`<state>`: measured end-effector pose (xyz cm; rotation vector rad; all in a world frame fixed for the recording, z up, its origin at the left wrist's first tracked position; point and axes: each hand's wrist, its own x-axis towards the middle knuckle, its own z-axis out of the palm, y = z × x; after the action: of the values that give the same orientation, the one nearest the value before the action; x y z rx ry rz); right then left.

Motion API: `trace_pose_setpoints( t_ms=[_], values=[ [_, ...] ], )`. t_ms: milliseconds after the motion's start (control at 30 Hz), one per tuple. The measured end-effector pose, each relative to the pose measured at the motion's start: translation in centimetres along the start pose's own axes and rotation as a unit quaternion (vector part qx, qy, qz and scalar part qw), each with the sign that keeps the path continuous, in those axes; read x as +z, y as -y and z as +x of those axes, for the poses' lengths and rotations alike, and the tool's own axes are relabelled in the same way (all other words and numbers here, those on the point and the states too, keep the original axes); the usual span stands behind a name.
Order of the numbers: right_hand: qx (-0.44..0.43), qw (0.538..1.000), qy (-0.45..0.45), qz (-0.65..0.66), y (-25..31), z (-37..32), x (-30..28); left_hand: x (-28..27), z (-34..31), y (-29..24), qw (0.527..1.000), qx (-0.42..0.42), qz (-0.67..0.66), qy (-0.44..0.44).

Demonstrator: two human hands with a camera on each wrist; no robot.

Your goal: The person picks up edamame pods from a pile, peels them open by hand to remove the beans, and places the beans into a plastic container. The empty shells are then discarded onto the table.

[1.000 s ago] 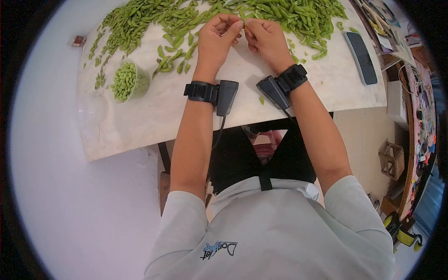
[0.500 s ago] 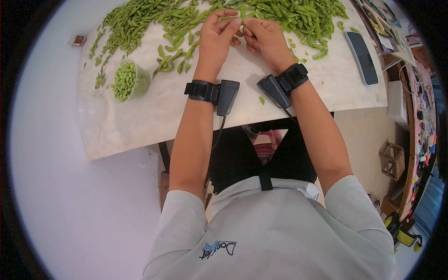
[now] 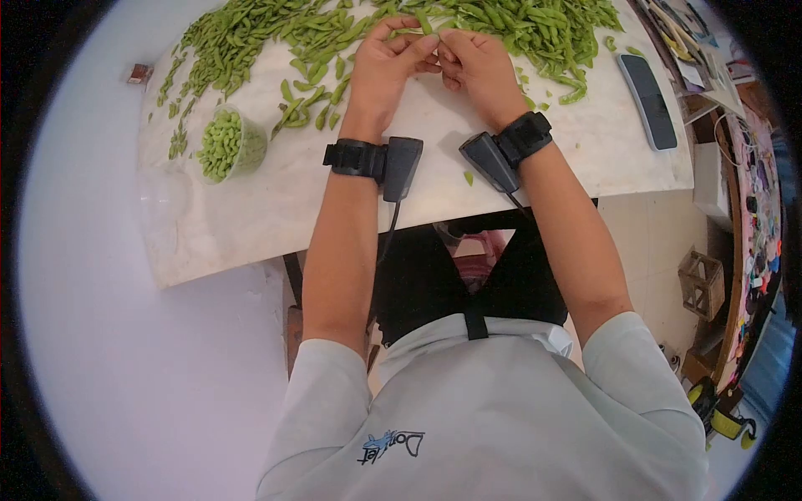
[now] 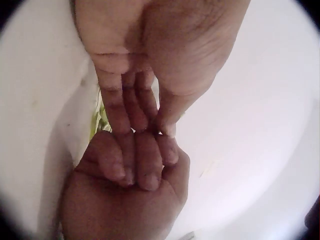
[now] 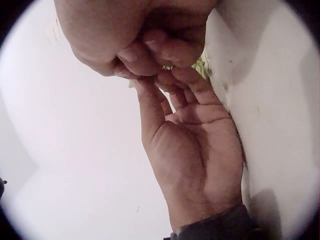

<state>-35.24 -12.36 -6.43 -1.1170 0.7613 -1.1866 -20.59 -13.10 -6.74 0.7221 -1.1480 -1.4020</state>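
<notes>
Over the table, the left hand point(image 3: 383, 75) and the right hand point(image 3: 487, 75) meet at their fingertips. A green pod point(image 3: 424, 21) sticks up beside the left fingers; its lower end is hidden where thumbs and fingers pinch. The left wrist view has the left hand point(image 4: 165, 55) above, its fingers fairly long, and the right hand point(image 4: 125, 200) below with curled fingers. From the right wrist, the curled right hand point(image 5: 135, 35) touches the left hand's point(image 5: 190, 145) tips; the pod is mostly covered there. Loose pods point(image 3: 225, 54) lie left of the hands.
A clear cup point(image 3: 253, 146) with shelled green beans point(image 3: 219, 144) stands at the table's left. More pods point(image 3: 543, 33) are heaped at the back right. A phone point(image 3: 647, 100) lies near the right edge, and one green scrap point(image 3: 469, 178) near the front edge.
The left hand and wrist have shifted slightly left, and its index finger has lifted. The pod shows more above the fingertips than a second ago. The right hand has barely moved.
</notes>
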Motion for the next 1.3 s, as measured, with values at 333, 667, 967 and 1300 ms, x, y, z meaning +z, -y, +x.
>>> trace_pose_setpoints(
  t_ms=[333, 667, 967, 1300],
  values=[
    [-0.018, 0.998, -0.039, -0.035, -0.3, 0.2, -0.1, 0.2, -0.2, 0.2, 0.997, 0.015, 0.074, -0.009],
    [-0.049, 0.993, -0.108, -0.004, -0.5, 0.7, -0.5, -0.1, -0.7, -0.7, 0.943, 0.065, 0.314, -0.091],
    [-0.047, 0.99, -0.125, 0.036, -0.2, 0.7, -0.5, 2.3, -8.2, -3.8, 0.845, -0.007, 0.527, 0.087],
    [-0.046, 0.988, -0.132, 0.057, -0.2, 0.7, -0.7, 4.7, -9.3, -3.5, 0.794, 0.011, 0.592, 0.135]
  ],
)
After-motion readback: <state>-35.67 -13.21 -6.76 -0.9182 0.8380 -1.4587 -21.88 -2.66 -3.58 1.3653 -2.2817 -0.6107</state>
